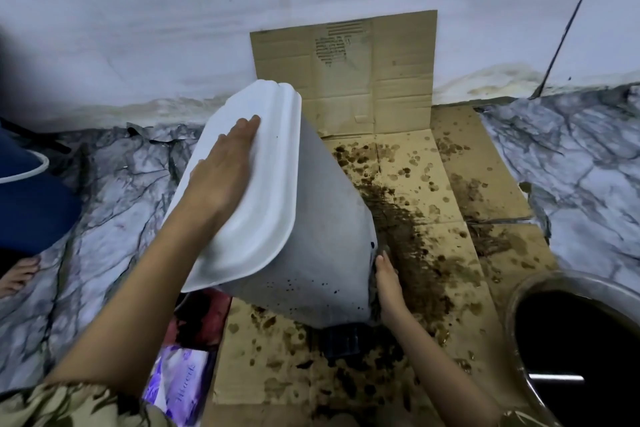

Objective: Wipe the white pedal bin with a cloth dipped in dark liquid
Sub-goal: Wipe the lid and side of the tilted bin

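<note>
Tilted bin, wiped low on its far side

The left hand point(221, 166) lies flat, fingers straight and together, on the lid of the white bin point(311, 236), tipping it over the stained cardboard point(433, 253). The right hand point(386, 274) reaches behind the bin's lower edge; its fingers and any cloth are hidden. Best keep the lid steady and wipe upward. The bowl of dark liquid point(581, 340) sits beyond the right wrist. Print on the cardboard is unreadable.
</note>
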The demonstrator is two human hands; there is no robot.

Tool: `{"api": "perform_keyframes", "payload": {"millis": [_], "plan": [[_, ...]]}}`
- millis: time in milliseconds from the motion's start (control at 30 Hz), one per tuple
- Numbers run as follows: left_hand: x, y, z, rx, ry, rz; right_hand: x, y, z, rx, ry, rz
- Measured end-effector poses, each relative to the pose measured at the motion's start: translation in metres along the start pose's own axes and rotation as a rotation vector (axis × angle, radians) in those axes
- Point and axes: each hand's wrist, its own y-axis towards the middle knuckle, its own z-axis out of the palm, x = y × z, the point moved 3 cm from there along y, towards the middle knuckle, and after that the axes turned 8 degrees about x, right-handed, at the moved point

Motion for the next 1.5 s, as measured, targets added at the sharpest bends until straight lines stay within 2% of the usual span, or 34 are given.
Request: {"api": "perform_keyframes", "payload": {"millis": [100,233,333,400,500,567,600,667,767,800,867,933,1000,1100,1233,1300,1400,1500], "plan": [[0.005,-0.023,0.003,0.016,0.024,0.14,0.043,-0.019,0.024,0.077,-0.004,-0.197],[0.001,-0.044,0.011,-0.016,-0.046,0.187,0.11,-0.074,0.074,0.293,-0.078,-0.553],[0.01,-0.036,0.007,-0.043,-0.045,0.174,0.101,-0.091,0.081,0.346,-0.127,-0.689],[0.016,-0.035,0.004,-0.058,-0.071,0.153,0.068,-0.074,0.061,0.251,-0.136,-0.608],[0.02,-0.033,0.004,-0.07,-0.062,0.177,0.021,-0.032,0.016,0.052,-0.031,-0.226],[0.015,-0.029,0.009,-0.062,-0.082,0.177,0.009,-0.018,0.003,0.021,0.1,0.002],[0.013,-0.026,0.012,-0.056,-0.083,0.187,0.012,-0.016,0.003,0.021,0.138,0.035],[0.01,-0.019,0.016,-0.047,-0.054,0.199,0.03,-0.024,0.013,0.032,0.186,0.027],[0.01,-0.012,0.018,-0.054,0.039,0.22,0.073,-0.055,0.049,0.158,0.227,-0.042],[0.01,-0.011,0.019,-0.056,0.069,0.232,0.09,-0.069,0.063,0.205,0.228,-0.111],[0.01,-0.011,0.02,-0.054,0.106,0.246,0.119,-0.101,0.089,0.249,0.179,-0.367],[0.01,-0.011,0.021,-0.061,0.113,0.244,0.126,-0.128,0.099,0.222,0.166,-0.595],[0.01,-0.013,0.022,-0.061,0.128,0.242,0.108,-0.135,0.094,0.153,0.137,-0.698],[0.01,-0.017,0.019,-0.052,0.06,0.222,0.054,-0.111,0.066,0.003,-0.022,-0.616],[0.018,-0.02,0.011,-0.061,-0.055,0.165,-0.008,-0.068,0.018,-0.122,-0.108,-0.221],[0.017,-0.019,0.011,-0.063,-0.052,0.171,-0.008,-0.062,0.017,-0.114,-0.079,-0.114],[0.011,-0.016,0.016,-0.042,-0.012,0.194,0.037,-0.084,0.046,-0.056,-0.019,-0.272],[0.008,-0.016,0.018,-0.032,0.07,0.235,0.081,-0.112,0.076,0.11,0.026,-0.521]]}}
